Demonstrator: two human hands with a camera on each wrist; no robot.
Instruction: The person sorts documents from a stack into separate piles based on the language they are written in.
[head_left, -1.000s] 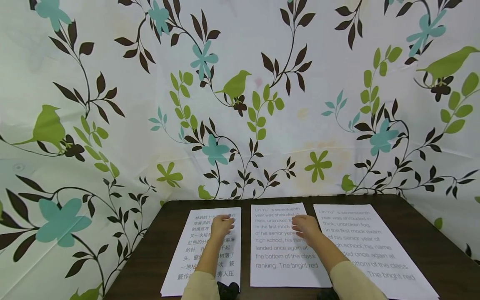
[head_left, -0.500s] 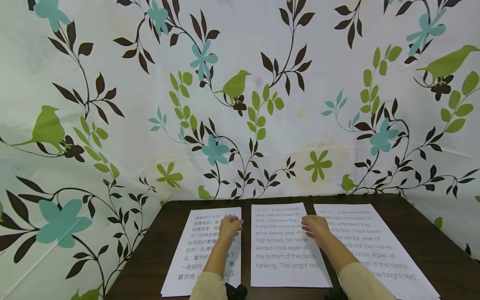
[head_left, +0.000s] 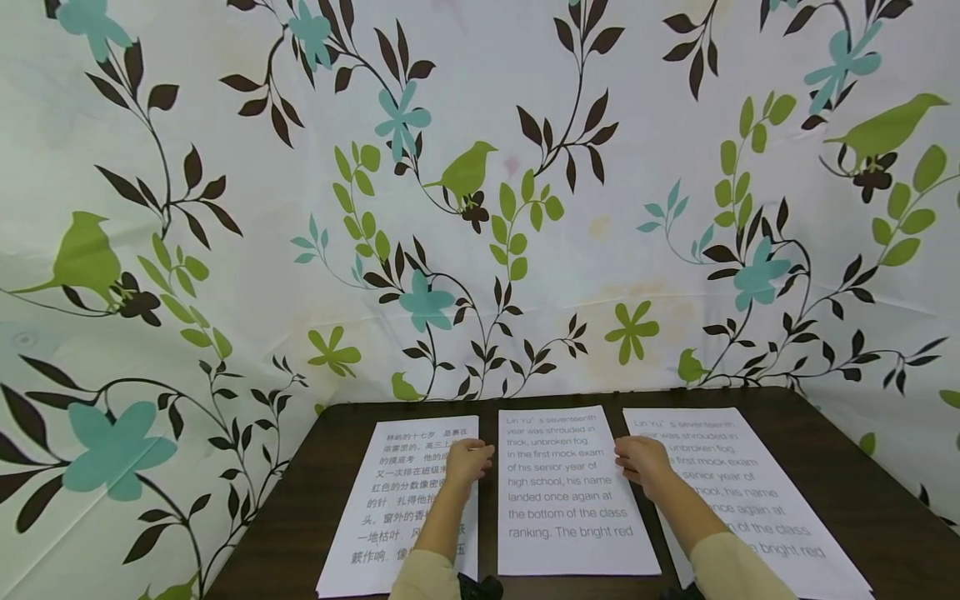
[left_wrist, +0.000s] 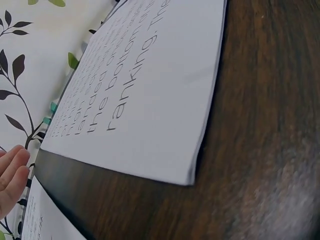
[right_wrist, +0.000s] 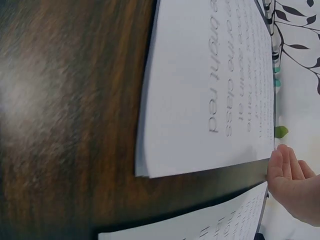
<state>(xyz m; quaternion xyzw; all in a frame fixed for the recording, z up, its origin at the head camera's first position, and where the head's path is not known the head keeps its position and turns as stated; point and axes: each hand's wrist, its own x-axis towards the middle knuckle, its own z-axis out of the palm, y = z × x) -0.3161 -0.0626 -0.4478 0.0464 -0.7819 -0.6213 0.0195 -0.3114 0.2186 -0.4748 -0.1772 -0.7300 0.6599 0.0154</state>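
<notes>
While both hands are raised over the dark table, the middle paper lies flat between them, with its English lines facing the person. The left hand is by the right edge of the left paper, which carries Chinese writing, and its fingers are directed across the narrow strip of wood toward the middle paper. These fingers are loosely bent and pinch nothing. The right hand is beside the right edge of the middle paper, partly above the right paper, also with English words; its fingers lie close together, softly curved, and hold nothing. From these angles I cannot surely say if its fingertips touch the middle paper or only come near it. In the wrist views, the thick edge nearest the person shows that the middle paper is a pile of sheets. Behind each hand comes a beige sleeve, and under the left wrist is a small black object. Beyond the hands rises a pale cloth with green birds, blue flowers and dark leaves.
</notes>
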